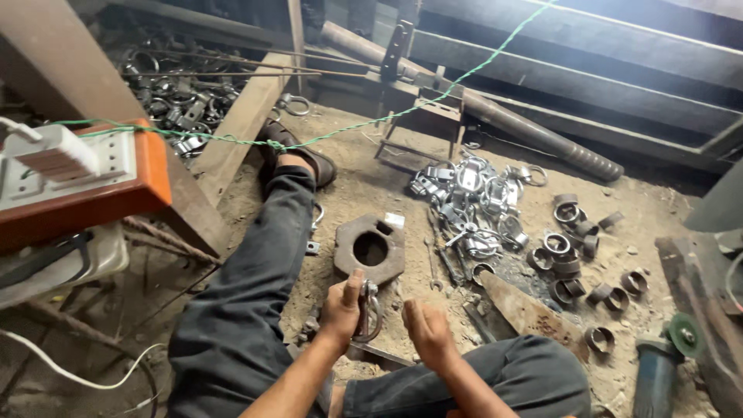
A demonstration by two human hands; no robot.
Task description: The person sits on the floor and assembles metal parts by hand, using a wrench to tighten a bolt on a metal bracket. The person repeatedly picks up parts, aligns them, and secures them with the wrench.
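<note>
I sit on a dirt floor with my legs out. My left hand [341, 310] grips a shiny metal ring clamp [369, 311], held upright just in front of a thick rusty octagonal steel block with a round hole [370, 248]. My right hand [425, 330] hovers beside the clamp with fingers curled, holding nothing that I can see. A heap of similar shiny clamps [472, 205] lies further ahead to the right.
Several short dark pipe rings [576, 255] lie scattered on the right. An angle grinder [659, 364] rests at bottom right. A rusty flat plate [526, 310] lies near my right knee. An orange-edged power strip [85, 174] sits left, a green wire [364, 124] crosses overhead, and a long pipe [503, 116] lies behind.
</note>
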